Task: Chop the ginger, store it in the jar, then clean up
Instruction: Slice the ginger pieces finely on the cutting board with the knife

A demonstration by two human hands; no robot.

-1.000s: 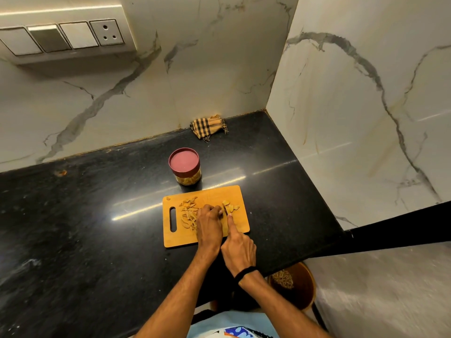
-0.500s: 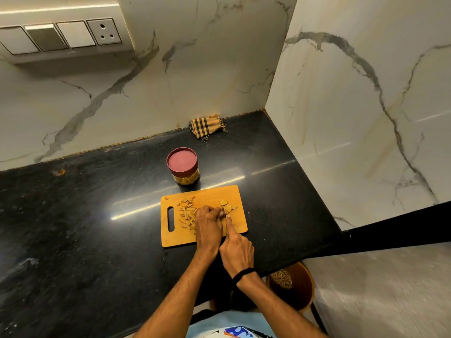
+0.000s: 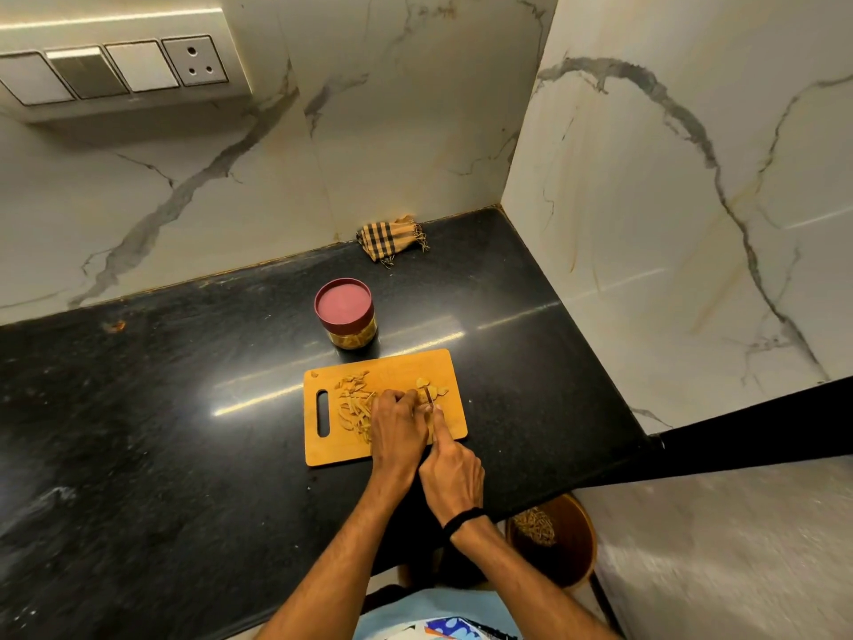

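Cut ginger lies heaped at the wooden board's nine o'clock, with a few chunks at two o'clock by the knife. The red-lidded jar stands closed at the board's twelve.

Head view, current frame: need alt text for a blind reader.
A left hand holds ginger on a cutting board while the right hand cuts it with a knife, on a black counter. The board's left part holds cut strips; a red-lidded jar stands behind it, a checked cloth by the wall.
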